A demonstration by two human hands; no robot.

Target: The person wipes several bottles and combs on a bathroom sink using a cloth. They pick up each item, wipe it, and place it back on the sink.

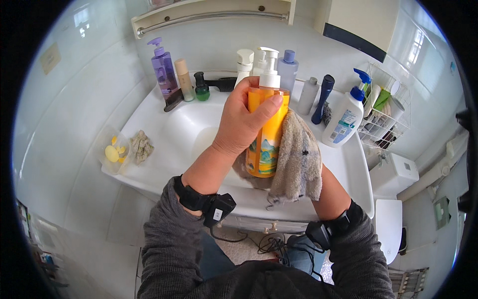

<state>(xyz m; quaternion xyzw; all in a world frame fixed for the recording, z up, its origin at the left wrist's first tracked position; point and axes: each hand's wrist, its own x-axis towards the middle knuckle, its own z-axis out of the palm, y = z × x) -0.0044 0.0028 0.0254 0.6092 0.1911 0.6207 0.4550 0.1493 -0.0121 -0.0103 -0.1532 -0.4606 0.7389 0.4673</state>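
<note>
My left hand is closed around the upper part of a yellow-orange pump bottle with a white pump head and a painted landscape near its base. The bottle is upright in front of the sink. Against its right side, my right hand holds a grey-beige cloth that hangs down in folds. The cloth hides that hand's fingers; only the right forearm shows below it. Some brownish cloth also shows behind the bottle's lower left side.
A white sink lies below my hands. Along its back stand a purple pump bottle, a green jar, a black comb and a dark blue bottle. A white pump bottle and wire basket are right; a crumpled rag is left.
</note>
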